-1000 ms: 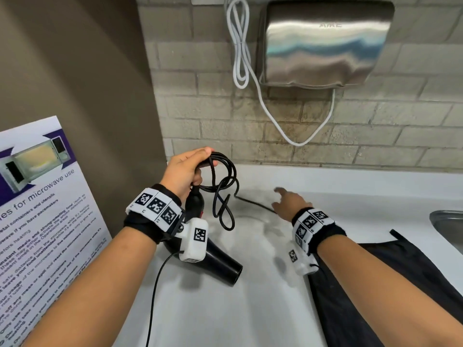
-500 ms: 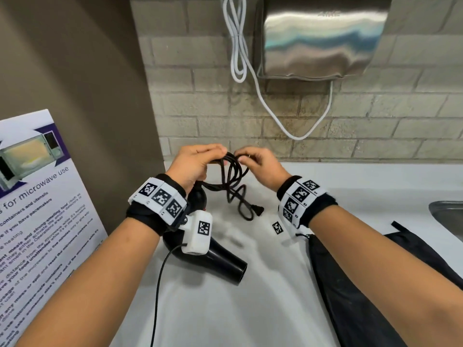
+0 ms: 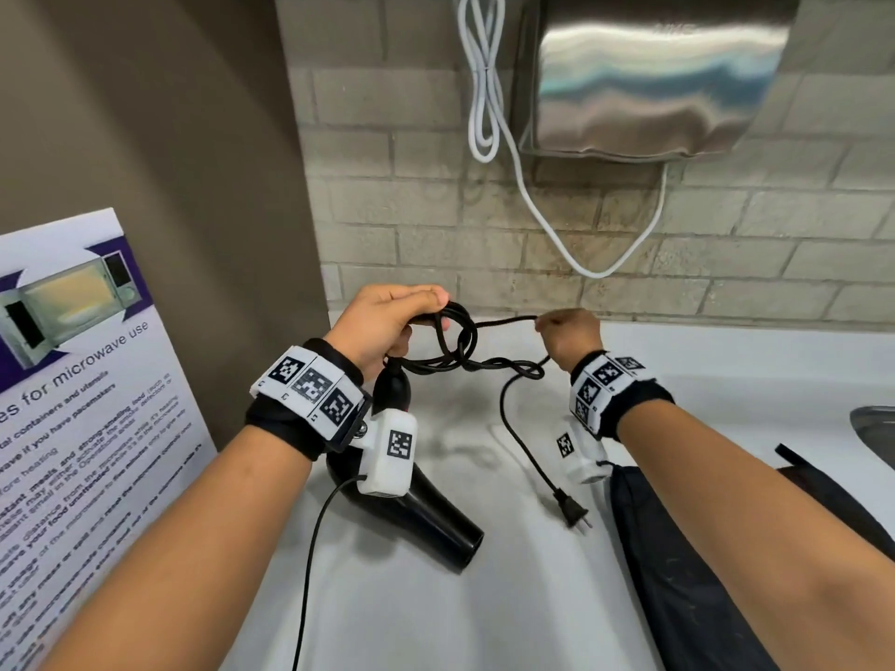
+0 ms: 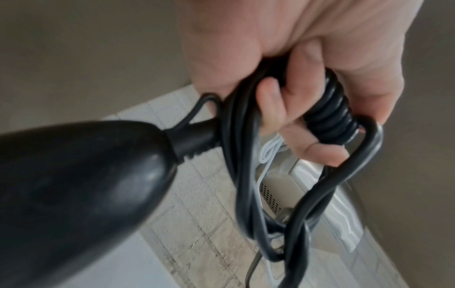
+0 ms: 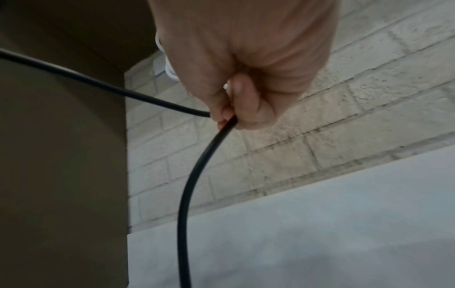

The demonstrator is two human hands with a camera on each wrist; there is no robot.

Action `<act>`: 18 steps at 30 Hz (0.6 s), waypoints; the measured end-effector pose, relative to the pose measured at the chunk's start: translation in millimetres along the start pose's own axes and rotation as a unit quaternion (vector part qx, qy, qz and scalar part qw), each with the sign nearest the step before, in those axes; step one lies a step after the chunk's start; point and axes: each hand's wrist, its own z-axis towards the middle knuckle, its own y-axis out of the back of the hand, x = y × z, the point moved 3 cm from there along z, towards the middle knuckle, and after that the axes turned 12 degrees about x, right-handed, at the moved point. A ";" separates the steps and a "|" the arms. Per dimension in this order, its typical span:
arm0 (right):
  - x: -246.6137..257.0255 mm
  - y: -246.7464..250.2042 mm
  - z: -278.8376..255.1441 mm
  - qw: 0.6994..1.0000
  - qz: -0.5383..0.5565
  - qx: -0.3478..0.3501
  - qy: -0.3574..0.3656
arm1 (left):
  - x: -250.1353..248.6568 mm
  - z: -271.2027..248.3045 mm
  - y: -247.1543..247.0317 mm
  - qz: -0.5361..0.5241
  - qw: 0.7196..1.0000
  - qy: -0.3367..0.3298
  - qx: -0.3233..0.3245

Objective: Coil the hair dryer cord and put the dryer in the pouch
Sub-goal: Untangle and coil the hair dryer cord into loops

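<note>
My left hand [image 3: 387,322] grips several loops of the black cord [image 3: 455,341] above the counter; the left wrist view shows its fingers [image 4: 278,101] curled round the cord bundle [image 4: 329,109]. The black hair dryer [image 3: 426,515] hangs below that hand, nozzle toward me, its handle end [image 4: 74,175] close to the wrist camera. My right hand [image 3: 566,331] pinches the cord [image 5: 194,175] a short way right of the coil, pulling one strand taut. The plug [image 3: 574,510] dangles just over the counter. The black pouch [image 3: 678,549] lies flat under my right forearm.
A steel hand dryer [image 3: 649,75] with a white cable [image 3: 484,89] hangs on the brick wall behind. A microwave poster [image 3: 72,380] leans at the left. A steel sink edge [image 3: 876,428] shows at the far right of the white counter [image 3: 436,598].
My right hand came up from the counter to the coil, took hold of the cord, then pulled right, drawing a strand out straight. The plug now hangs lower, near the pouch.
</note>
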 end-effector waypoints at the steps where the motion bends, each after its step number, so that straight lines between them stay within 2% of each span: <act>1: -7.2 -0.4 -1.8 1.000 0.002 -0.002 -0.013 | 0.2 0.7 -0.2 -0.011 1.000 0.000 -0.001; 7: -33.9 -8.8 -11.1 0.993 0.005 0.020 -0.119 | 3.4 3.4 -2.3 -0.055 0.998 -0.018 -0.029; 10: -32.1 -24.1 -20.5 0.991 -0.008 0.061 -0.121 | 3.8 3.0 -1.8 -0.074 0.995 -0.029 -0.053; 12: -22.9 -31.0 -31.1 0.994 0.029 0.076 -0.078 | 3.7 0.4 -0.5 -0.089 0.993 -0.029 -0.069; 14: -10.2 -30.2 -45.7 0.997 0.041 0.058 -0.005 | 3.4 -2.2 1.3 -0.098 0.992 -0.031 -0.078; 16: 2.9 -25.9 -67.5 0.994 0.055 0.023 0.090 | 3.4 -4.0 3.2 -0.103 0.991 -0.029 -0.085; 18: 12.4 -24.3 -89.9 0.975 0.075 0.046 0.205 | 3.5 -2.8 4.0 -0.114 0.988 -0.029 -0.096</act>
